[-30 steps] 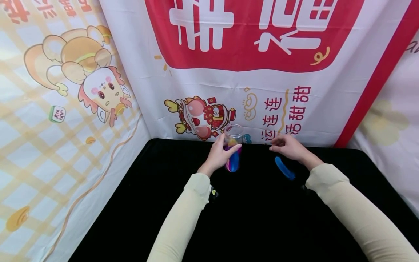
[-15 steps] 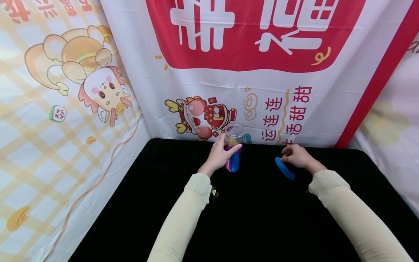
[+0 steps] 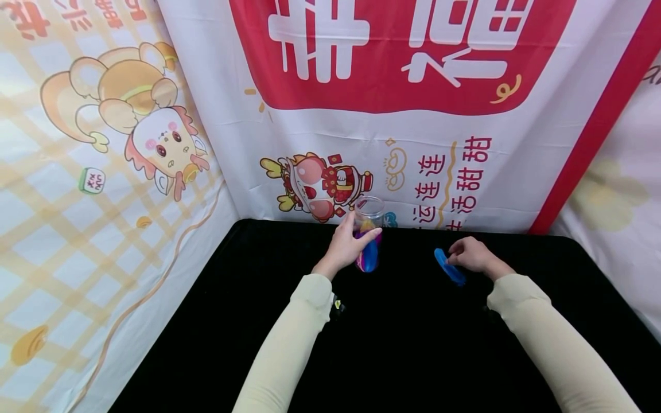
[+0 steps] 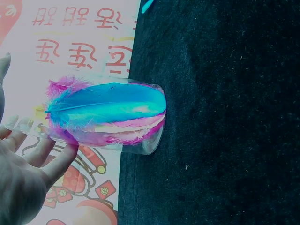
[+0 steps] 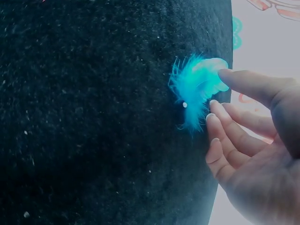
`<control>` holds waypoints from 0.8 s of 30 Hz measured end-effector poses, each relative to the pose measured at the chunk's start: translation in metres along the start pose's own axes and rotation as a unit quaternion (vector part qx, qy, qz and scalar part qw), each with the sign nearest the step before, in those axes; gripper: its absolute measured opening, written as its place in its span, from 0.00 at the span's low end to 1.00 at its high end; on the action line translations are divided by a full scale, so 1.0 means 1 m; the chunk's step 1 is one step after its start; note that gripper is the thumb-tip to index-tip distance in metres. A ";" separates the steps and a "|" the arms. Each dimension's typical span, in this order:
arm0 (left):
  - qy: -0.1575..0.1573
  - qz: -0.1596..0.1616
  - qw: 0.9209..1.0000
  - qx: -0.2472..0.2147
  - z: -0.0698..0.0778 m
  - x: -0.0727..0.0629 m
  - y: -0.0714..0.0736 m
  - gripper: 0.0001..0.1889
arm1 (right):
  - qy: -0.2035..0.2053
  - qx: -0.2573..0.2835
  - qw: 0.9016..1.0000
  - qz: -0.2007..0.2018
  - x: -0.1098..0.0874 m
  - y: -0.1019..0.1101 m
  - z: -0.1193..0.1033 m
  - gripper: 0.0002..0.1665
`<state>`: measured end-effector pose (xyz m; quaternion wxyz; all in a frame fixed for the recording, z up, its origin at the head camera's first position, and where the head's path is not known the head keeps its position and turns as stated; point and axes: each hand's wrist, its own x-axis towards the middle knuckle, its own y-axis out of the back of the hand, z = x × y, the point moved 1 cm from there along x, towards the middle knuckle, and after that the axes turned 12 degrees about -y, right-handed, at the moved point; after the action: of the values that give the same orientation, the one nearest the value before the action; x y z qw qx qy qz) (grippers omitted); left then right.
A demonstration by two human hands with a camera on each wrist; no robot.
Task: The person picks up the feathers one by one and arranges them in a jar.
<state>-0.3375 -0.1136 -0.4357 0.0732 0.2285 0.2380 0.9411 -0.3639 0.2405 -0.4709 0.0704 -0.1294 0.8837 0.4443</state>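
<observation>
My left hand (image 3: pixel 345 244) grips a clear jar (image 3: pixel 369 207) standing upright near the back of the black table. Blue, magenta and yellow feathers (image 4: pixel 108 105) fill it, a large blue one pressed along the near wall. In the left wrist view, fingers (image 4: pixel 63 161) curve along the jar's side. To the right, a loose blue feather (image 3: pixel 451 271) lies on the black cloth. My right hand (image 3: pixel 471 255) is over it, thumb and fingertips at its middle in the head view. The right wrist view shows the thumb (image 5: pixel 234 78) at the feather's edge, with a gap between thumb and fingers.
Black cloth covers the table (image 3: pixel 392 344). Right behind its back edge hangs a white and red printed banner (image 3: pixel 320 126), close to the jar. A checked printed cloth (image 3: pixel 103 229) hangs along the left side, and another pale cloth (image 3: pixel 619 229) at the right.
My right hand has moved right and down from behind the loose blue feather until its fingertips reach the feather. The left hand and jar have stayed in place.
</observation>
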 end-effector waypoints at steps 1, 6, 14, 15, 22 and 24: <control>0.000 0.000 1.000 -0.001 0.000 0.000 0.000 0.44 | -0.001 0.002 1.000 0.001 0.000 -0.001 0.000 0.25; 0.002 -0.001 1.000 -0.002 0.001 0.000 0.001 0.43 | -0.007 0.001 1.000 0.010 0.003 -0.009 0.000 0.24; 0.008 -0.004 1.000 -0.002 0.000 0.000 0.000 0.43 | -0.013 0.011 1.000 0.026 0.003 -0.015 -0.001 0.21; 0.008 -0.004 1.000 -0.002 -0.001 0.000 0.000 0.43 | -0.012 0.012 0.999 0.027 0.002 -0.015 -0.001 0.20; 0.010 -0.005 1.000 -0.001 0.000 0.000 0.001 0.41 | -0.012 0.037 0.999 0.020 -0.006 -0.014 -0.005 0.13; 0.010 -0.004 1.000 0.000 0.000 0.000 0.000 0.41 | -0.012 0.055 0.998 0.012 -0.008 -0.012 -0.007 0.12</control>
<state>-0.3374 -0.1138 -0.4351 0.0747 0.2180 0.2397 0.9431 -0.3526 0.2295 -0.4745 0.0827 -0.1089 0.9074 0.3973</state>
